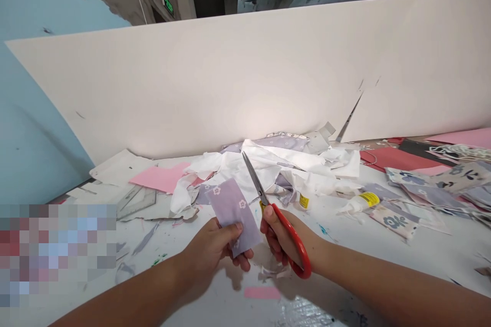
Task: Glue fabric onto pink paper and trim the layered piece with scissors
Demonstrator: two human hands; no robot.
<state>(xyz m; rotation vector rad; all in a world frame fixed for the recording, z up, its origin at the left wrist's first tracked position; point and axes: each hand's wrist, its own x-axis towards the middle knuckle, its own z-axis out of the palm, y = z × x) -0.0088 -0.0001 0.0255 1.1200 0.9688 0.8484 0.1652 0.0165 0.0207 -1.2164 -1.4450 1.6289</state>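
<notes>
My left hand (215, 245) grips a flat lilac piece of flowered fabric (230, 209), thumb on its front and fingers behind. Close beside it on the right, my right hand (282, 237) holds scissors with red handles (297, 248). Their metal blades (253, 176) look closed and point up and slightly left, apart from the fabric. Both hands are above the white tabletop, and a pink strip (263, 293) lies below them. Small pale scraps (274, 270) lie just under the scissors.
White cloth (245, 168) is heaped behind my hands, with pink paper (159, 176) on the left. A glue bottle (360, 203) lies to the right near patterned fabric pieces (397, 222) and red sheets (402, 159). A tall white board (230, 82) stands at the back. The lower left is blurred out.
</notes>
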